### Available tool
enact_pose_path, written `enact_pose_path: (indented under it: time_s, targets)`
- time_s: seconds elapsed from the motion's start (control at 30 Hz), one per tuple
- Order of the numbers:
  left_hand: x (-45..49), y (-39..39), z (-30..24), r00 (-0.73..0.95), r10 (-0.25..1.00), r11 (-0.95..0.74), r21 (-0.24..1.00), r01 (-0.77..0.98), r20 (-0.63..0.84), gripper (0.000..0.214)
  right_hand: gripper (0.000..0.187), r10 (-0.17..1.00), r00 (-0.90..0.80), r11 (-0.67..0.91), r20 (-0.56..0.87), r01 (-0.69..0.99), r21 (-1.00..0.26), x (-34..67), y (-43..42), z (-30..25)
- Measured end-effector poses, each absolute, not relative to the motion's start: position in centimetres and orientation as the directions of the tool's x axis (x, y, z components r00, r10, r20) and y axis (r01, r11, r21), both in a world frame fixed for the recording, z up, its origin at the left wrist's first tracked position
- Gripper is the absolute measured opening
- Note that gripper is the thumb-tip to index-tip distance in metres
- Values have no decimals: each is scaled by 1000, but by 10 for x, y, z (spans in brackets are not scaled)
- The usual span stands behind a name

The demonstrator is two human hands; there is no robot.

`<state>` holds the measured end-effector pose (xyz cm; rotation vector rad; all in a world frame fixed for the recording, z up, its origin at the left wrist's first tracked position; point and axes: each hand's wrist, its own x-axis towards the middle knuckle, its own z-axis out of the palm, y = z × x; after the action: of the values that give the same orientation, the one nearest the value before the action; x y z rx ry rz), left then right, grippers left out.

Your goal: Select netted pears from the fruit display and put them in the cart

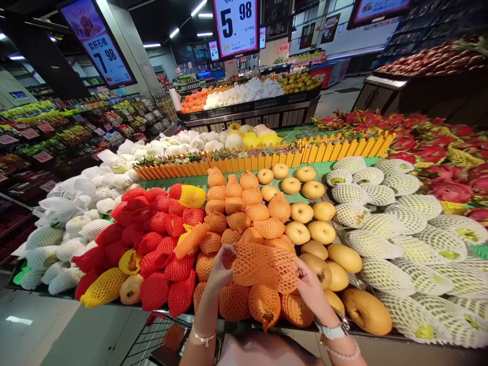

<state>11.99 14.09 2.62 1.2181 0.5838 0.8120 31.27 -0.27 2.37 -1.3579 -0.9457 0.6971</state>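
Both hands, left [219, 272] and right [310, 287], pinch an orange net sleeve [263, 267] stretched just above the netted pears [236, 223] at the display's front edge; thin foam may tear, or nudged fruit roll off.

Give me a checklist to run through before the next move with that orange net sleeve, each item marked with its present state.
1. Left hand grips one end of the orange net sleeve: ok.
2. Right hand grips the other end: ok.
3. Sleeve stretched flat between both hands: ok.
4. Fruit inside the sleeve: cannot tell; it looks flat.
5. Bare yellow fruit lie close beside the right hand: ok.
6. Shopping cart sits below the left hand, at the display's edge: ok.
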Motion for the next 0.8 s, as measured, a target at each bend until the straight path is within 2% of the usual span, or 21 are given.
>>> enact_pose_path:
  time_s: [0.1,0.23,0.3,0.37,0.43,0.57,0.73,0.8]
  targets:
    - [122,138,14,581,814,163,954,-252,14,52,29,890,427,120,157,112,-986,314,-4,23]
    - [120,131,-1,580,811,187,972,-145,-70,53,35,925,321,122,204,258,-958,316,-10,19]
    - [118,128,-2,622,777,189,978,-89,-94,66,34,928,297,126,224,315,-941,316,-13,18]
    - [117,127,-1,716,692,190,980,-53,-96,83,31,933,277,134,230,326,-936,317,-15,19]
    - [117,127,0,804,590,173,984,-38,-73,92,29,944,252,133,215,309,-942,317,-15,22]
    - [125,125,1,896,444,131,990,-56,-8,97,25,975,191,67,111,224,-972,311,-11,29]
    - [142,109,13,930,367,-87,996,23,11,92,17,966,255,16,46,122,-992,294,-2,19]
    - [148,100,20,924,383,-118,991,61,-12,87,15,945,324,14,48,109,-994,288,-1,7]
